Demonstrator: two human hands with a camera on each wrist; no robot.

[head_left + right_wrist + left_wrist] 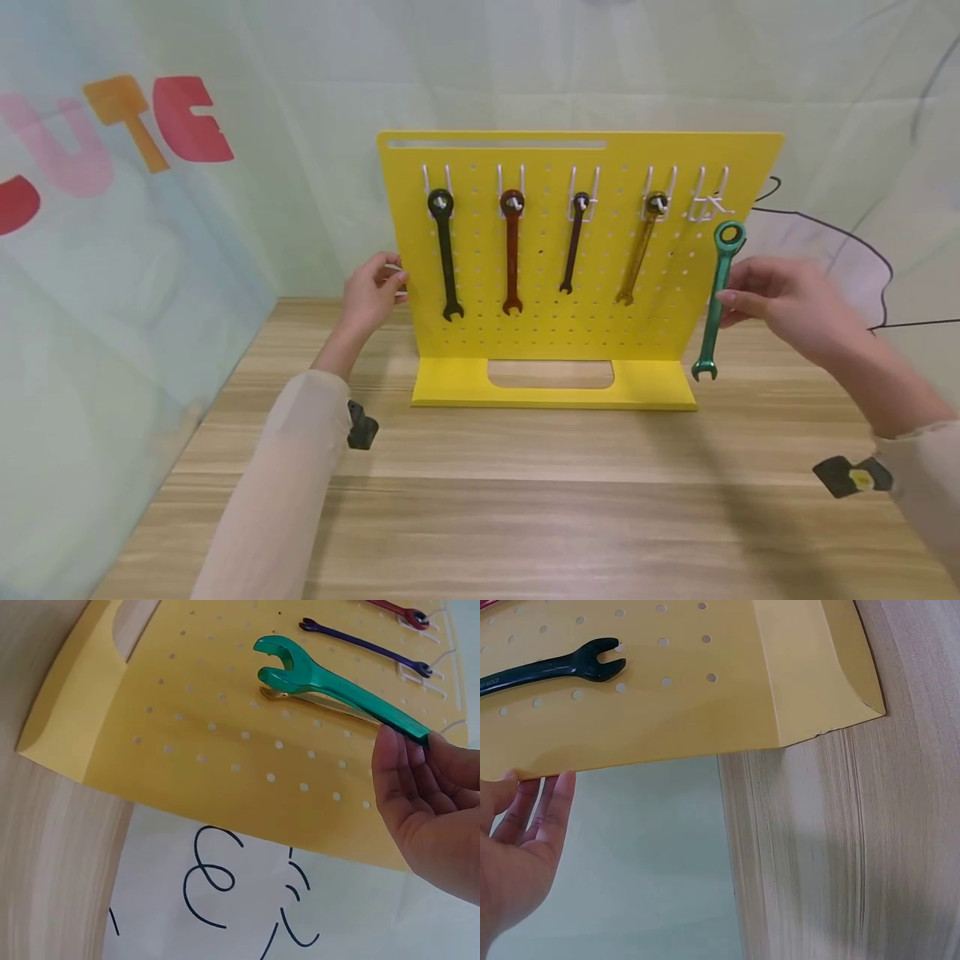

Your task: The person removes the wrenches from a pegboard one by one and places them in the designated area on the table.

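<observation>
My right hand (791,304) pinches a green combination wrench (718,292) between thumb and fingers, ring end up, at the right side of a yellow pegboard (555,329). In the right wrist view the wrench's open jaw stands out in front of the board. A bare white wire hook (708,200) is just above the wrench's ring. At the board's left edge, my left hand (373,292) grips with thumb and fingertips. From left to right hang a black wrench (447,258), a red wrench (512,258), a small dark purple wrench (573,246) and a gold wrench (637,254), each on a hook.
The pegboard stands upright on a yellow base (450,383) with a cut-out, upon a wood-grain table (525,492). Close behind hangs a pale printed cloth (322,150), which also runs along the left side.
</observation>
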